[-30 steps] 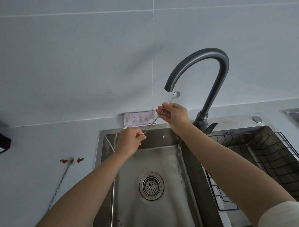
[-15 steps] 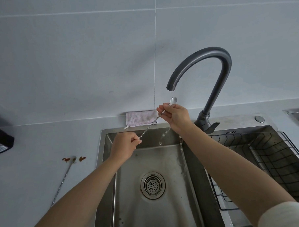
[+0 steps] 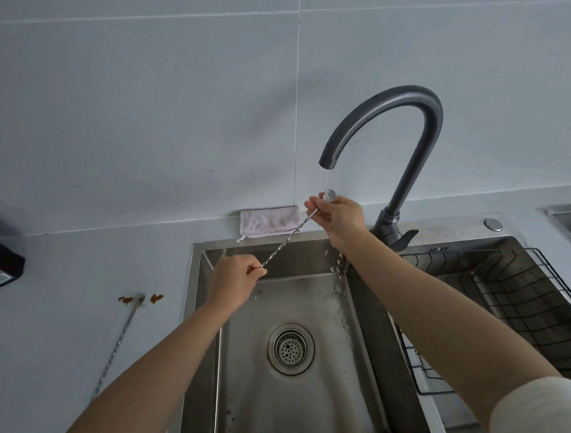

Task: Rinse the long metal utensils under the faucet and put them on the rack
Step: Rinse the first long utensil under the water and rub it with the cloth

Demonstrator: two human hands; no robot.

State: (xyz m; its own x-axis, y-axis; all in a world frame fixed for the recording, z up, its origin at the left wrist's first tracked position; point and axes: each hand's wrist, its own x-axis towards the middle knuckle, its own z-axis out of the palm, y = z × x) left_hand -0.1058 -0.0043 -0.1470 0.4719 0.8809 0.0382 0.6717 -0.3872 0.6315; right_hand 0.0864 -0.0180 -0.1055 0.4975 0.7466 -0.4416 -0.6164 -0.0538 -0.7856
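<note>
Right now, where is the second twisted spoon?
In the head view, the second twisted spoon lies on the counter left of the sink, beside brown stains.

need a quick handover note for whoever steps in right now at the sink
Left hand: pinched shut on the lower end of the twisted bar spoon.
Right hand: shut on the spoon near its bowl, held under the faucet, thin stream running.
Second long utensil lies on the counter left of the sink, by brown stains.
Wire rack sits in the right basin; no utensils visible in it.
Done: nothing racked.
Left: finish rinsing, rack the spoon, then rinse and rack the second one.
</note>
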